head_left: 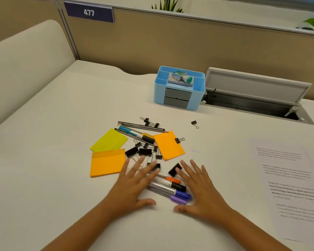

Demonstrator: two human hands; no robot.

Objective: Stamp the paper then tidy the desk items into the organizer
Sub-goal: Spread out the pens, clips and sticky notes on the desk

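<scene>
Blue plastic organizer (pixel 179 88) stands at the back of the bench (pixel 62 109), the stamp (pixel 181 78) lying on top of it. The printed paper (pixel 294 180) lies off to the right; whether it carries a stamp mark I cannot tell. Tidying looks barely begun: sticky notes (pixel 107 163), binder clips (pixel 145 152) and pens remain loose. Left hand (pixel 134 185) and right hand (pixel 201 189) lie flat, fingers (pixel 196 169) spread, holding nothing, flanking the markers (pixel 172 189).
</scene>
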